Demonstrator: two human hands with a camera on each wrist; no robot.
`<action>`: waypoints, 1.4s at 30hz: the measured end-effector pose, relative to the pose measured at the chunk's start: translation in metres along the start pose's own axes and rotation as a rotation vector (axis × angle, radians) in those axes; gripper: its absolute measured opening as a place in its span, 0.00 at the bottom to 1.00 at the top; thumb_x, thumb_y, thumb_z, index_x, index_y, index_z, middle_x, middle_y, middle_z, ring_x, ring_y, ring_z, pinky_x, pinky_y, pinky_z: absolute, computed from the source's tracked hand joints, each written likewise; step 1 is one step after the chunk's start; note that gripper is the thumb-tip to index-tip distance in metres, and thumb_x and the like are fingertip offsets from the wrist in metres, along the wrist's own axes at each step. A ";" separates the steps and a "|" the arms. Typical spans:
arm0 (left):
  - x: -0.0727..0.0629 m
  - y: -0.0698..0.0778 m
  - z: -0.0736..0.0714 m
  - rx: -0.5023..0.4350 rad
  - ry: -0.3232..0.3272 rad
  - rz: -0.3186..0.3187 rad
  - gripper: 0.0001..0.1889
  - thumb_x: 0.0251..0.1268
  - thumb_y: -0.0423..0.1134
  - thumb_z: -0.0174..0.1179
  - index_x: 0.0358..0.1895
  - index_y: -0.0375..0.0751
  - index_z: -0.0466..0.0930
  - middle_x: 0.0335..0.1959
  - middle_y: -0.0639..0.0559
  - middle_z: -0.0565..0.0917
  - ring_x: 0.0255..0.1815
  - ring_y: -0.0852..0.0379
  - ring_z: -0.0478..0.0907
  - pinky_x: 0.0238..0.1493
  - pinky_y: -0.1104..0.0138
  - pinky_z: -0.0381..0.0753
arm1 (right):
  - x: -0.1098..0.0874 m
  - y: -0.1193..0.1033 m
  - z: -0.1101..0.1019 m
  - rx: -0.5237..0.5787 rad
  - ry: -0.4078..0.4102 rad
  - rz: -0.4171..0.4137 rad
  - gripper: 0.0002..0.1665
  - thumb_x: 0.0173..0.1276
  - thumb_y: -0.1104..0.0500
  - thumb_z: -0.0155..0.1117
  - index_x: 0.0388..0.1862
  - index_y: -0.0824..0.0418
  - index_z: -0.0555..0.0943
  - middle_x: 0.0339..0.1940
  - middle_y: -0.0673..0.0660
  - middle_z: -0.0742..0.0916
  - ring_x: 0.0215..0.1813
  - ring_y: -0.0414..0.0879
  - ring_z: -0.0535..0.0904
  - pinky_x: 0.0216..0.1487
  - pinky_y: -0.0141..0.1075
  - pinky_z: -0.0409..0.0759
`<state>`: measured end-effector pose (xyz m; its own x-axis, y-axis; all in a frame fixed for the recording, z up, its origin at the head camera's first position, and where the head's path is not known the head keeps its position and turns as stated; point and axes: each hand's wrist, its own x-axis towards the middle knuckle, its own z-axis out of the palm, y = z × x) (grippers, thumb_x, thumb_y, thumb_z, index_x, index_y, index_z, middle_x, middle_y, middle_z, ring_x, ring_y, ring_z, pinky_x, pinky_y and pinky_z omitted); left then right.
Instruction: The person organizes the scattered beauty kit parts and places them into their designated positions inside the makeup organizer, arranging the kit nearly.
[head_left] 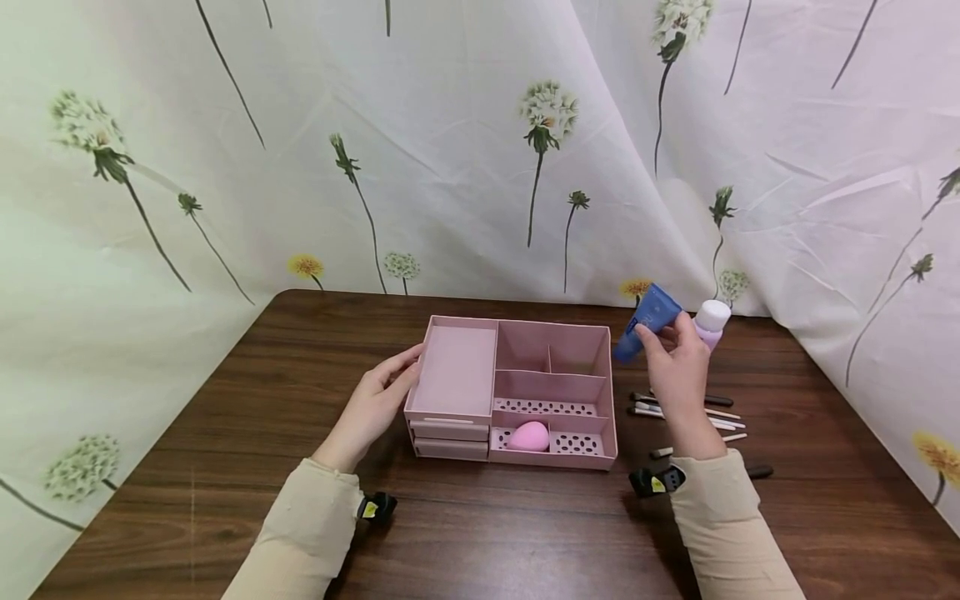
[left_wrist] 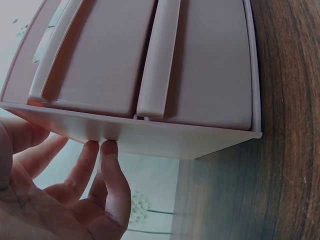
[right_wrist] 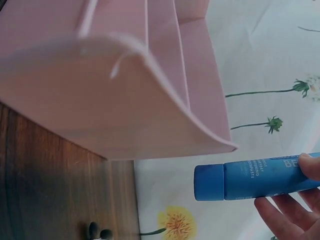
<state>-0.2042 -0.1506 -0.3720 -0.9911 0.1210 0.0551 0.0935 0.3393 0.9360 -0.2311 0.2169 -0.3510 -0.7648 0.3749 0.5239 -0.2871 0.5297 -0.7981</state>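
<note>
A pink desktop organizer (head_left: 457, 371) stands on the table, with two drawers (left_wrist: 207, 65) at its front left and divided compartments on its right. My left hand (head_left: 378, 404) rests at its left side, and the fingertips (left_wrist: 109, 147) touch the outer wall. With thumb and fingers, my right hand (head_left: 678, 375) pinches a blue toothpaste tube (head_left: 648, 319) in the air just beyond the organizer's back right corner. The tube's cap (right_wrist: 209, 182) points down and left in the head view. A pink egg-shaped makeup sponge (head_left: 529, 437) lies in the front compartment.
A lilac bottle with a white cap (head_left: 712, 315) stands behind my right hand. Several makeup brushes (head_left: 723, 423) lie on the wooden table (head_left: 480, 533) right of the organizer, partly hidden by my right hand and wrist. A flowered cloth (head_left: 450, 167) hangs along the back.
</note>
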 end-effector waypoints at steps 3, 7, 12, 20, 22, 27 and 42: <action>0.000 0.000 0.000 -0.002 0.000 0.006 0.25 0.79 0.45 0.49 0.73 0.43 0.66 0.75 0.42 0.66 0.77 0.44 0.59 0.74 0.46 0.58 | -0.001 -0.003 0.000 0.026 -0.004 -0.005 0.14 0.67 0.66 0.67 0.48 0.73 0.78 0.45 0.72 0.87 0.37 0.28 0.78 0.37 0.16 0.71; 0.000 -0.001 0.000 -0.001 0.001 0.014 0.25 0.79 0.45 0.48 0.73 0.42 0.66 0.75 0.41 0.66 0.77 0.43 0.59 0.74 0.46 0.58 | -0.002 -0.005 0.001 0.058 -0.015 -0.034 0.15 0.65 0.68 0.67 0.49 0.75 0.78 0.44 0.73 0.87 0.35 0.19 0.74 0.37 0.15 0.72; 0.000 -0.001 0.001 -0.007 0.005 0.013 0.24 0.79 0.44 0.48 0.73 0.41 0.66 0.74 0.40 0.66 0.75 0.44 0.61 0.73 0.47 0.61 | -0.005 -0.007 0.002 0.073 -0.037 -0.060 0.17 0.65 0.70 0.67 0.51 0.75 0.78 0.45 0.73 0.87 0.35 0.19 0.75 0.37 0.15 0.73; 0.001 -0.002 0.003 -0.006 0.014 0.013 0.24 0.79 0.43 0.48 0.73 0.41 0.67 0.72 0.39 0.69 0.69 0.44 0.67 0.68 0.50 0.65 | -0.008 -0.008 0.002 0.034 -0.051 -0.059 0.18 0.66 0.68 0.67 0.53 0.72 0.79 0.47 0.70 0.87 0.45 0.51 0.86 0.38 0.14 0.72; 0.001 -0.002 0.003 -0.001 0.017 0.016 0.24 0.79 0.43 0.48 0.73 0.41 0.67 0.71 0.39 0.70 0.68 0.45 0.68 0.67 0.51 0.66 | -0.008 -0.008 0.003 0.036 -0.059 -0.061 0.17 0.66 0.69 0.67 0.53 0.72 0.79 0.47 0.70 0.87 0.47 0.59 0.85 0.38 0.13 0.72; 0.001 -0.002 0.003 0.001 0.021 0.019 0.24 0.79 0.43 0.48 0.72 0.41 0.67 0.69 0.39 0.72 0.67 0.45 0.69 0.67 0.52 0.66 | -0.008 -0.009 0.004 0.041 -0.069 -0.050 0.18 0.66 0.69 0.66 0.54 0.73 0.78 0.48 0.71 0.87 0.50 0.62 0.84 0.39 0.12 0.71; 0.001 -0.002 0.003 -0.010 0.019 0.017 0.23 0.79 0.43 0.48 0.72 0.41 0.67 0.70 0.39 0.71 0.69 0.45 0.67 0.69 0.50 0.65 | -0.009 -0.017 0.001 0.065 -0.006 -0.089 0.15 0.65 0.69 0.67 0.50 0.73 0.80 0.44 0.69 0.88 0.41 0.31 0.79 0.42 0.17 0.74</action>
<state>-0.2049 -0.1482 -0.3745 -0.9910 0.1088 0.0779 0.1098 0.3280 0.9383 -0.2202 0.2045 -0.3424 -0.7377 0.3238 0.5924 -0.3912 0.5101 -0.7660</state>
